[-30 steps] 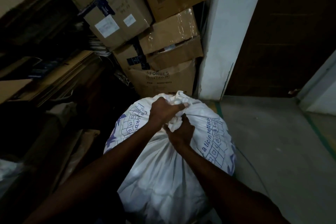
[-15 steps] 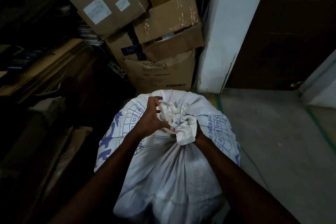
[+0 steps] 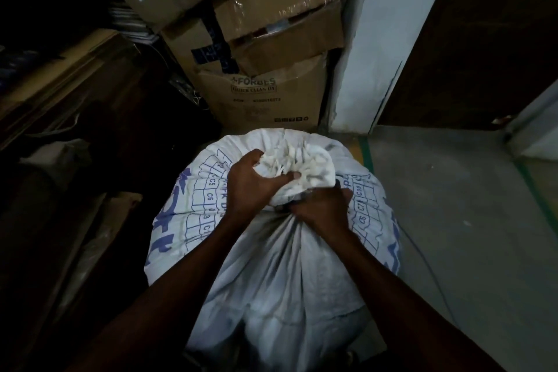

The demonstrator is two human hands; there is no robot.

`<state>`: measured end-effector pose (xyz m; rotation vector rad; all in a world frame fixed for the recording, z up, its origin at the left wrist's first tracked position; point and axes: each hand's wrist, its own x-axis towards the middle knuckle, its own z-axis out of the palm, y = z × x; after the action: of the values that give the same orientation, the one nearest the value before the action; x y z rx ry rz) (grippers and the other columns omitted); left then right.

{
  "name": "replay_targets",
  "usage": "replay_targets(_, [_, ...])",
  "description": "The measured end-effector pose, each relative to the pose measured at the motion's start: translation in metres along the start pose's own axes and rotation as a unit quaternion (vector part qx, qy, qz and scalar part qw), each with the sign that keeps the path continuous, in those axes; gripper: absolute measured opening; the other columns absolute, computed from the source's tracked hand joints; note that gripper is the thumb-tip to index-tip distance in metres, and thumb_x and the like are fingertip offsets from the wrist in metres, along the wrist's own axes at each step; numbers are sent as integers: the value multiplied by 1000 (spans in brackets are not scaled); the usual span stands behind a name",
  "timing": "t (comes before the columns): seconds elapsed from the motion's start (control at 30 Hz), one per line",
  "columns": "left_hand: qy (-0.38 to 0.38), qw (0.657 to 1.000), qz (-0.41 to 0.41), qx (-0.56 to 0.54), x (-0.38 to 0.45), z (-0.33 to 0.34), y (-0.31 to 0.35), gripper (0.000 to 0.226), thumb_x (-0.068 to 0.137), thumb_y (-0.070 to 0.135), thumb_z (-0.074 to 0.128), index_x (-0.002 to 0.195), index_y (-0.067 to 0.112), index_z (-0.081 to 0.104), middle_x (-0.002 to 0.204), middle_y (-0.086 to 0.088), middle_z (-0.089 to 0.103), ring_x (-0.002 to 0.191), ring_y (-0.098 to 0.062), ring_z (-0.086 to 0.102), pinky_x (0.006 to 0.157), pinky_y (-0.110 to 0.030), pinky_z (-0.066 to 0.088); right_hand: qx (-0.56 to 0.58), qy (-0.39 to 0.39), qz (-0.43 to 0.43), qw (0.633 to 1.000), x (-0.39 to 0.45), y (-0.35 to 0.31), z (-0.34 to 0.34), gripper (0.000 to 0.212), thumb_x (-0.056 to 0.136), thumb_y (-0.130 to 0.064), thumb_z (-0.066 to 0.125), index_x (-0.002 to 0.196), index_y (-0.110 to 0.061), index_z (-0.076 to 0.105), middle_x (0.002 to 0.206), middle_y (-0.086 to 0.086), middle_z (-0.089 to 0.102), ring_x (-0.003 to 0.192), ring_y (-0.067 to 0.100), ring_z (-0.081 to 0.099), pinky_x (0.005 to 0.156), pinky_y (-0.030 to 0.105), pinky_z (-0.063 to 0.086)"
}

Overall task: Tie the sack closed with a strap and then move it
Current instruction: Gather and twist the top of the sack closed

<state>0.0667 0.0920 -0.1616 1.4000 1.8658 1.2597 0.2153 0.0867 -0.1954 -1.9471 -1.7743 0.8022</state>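
Hands, two: left hand (image 3: pixel 247 187) and right hand (image 3: pixel 321 210) both grip one white sack (image 3: pixel 271 266) at its bunched neck, on the floor (image 3: pixel 453 220).

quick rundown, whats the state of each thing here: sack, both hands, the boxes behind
sack: upright on the floor, full, mouth gathered into a bunch; no strap visible on it
sack mouth: bunched and crumpled, held shut by hand only
left hand: closed around the bunch from the left
right hand: gripping the neck just below the bunch
cardboard boxes: stacked against the wall, top ones taped, one sagging
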Motion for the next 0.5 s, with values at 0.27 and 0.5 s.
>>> replay_targets(0.27, [61,992,-55,92,-11,13,11,63,67,60,85,106,14,65,100,-4,74,99,-23,67,78,-23,39,-108,108,-76,985,-21,-26,34,41,70,-42,62,99,-14,68,93,5,72,90,30,67,92,40,39])
replay_targets(0.5, [9,993,-64,96,-17,18,3,52,69,57,84,88,20,52,81,5,63,79,-15,63,66,-23,38,-39,-24,-45,998,-1,-22,22,36,82,-33,69,107,-7,69,108,14,71,104,31,66,93,36,47])
